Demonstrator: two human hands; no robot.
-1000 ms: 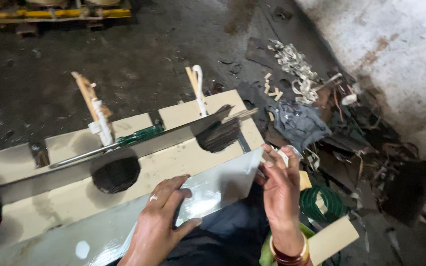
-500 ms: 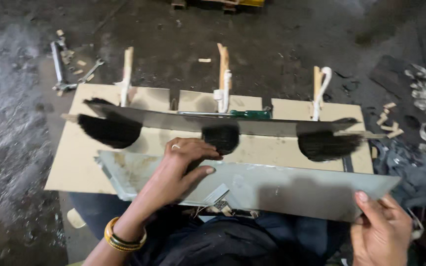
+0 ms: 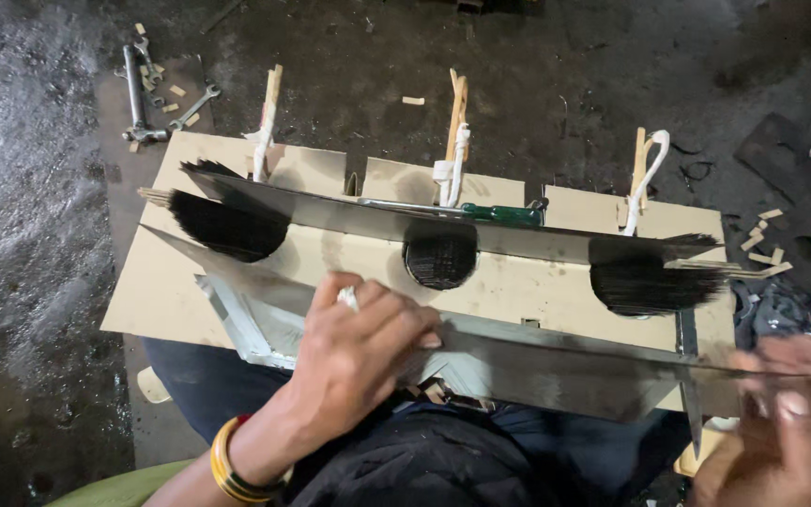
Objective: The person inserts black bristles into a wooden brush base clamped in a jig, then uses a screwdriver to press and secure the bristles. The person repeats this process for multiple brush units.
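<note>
In the lower middle of the frame the left hand [image 3: 359,352] lies palm down, fingers spread and pressed flat on a long metal sheet [image 3: 537,361] that runs from the left centre to the lower right. The sheet rests across the person's lap, its upper edge touching a tan board [image 3: 518,286]. The right hand [image 3: 790,422], in the lower right corner, is blurred; it seems to grip the sheet's pointed end, though how its fingers close cannot be told. The board has three dark half-round cutouts, and a second metal strip [image 3: 377,218] lies along it above them. A green-handled screwdriver [image 3: 481,212] rests at the strip's upper edge, near the centre. Three wooden sticks wrapped in white cloth [image 3: 457,131] stand at the board's far edge. Wrenches [image 3: 147,103] lie on the dark floor in the upper left.
</note>
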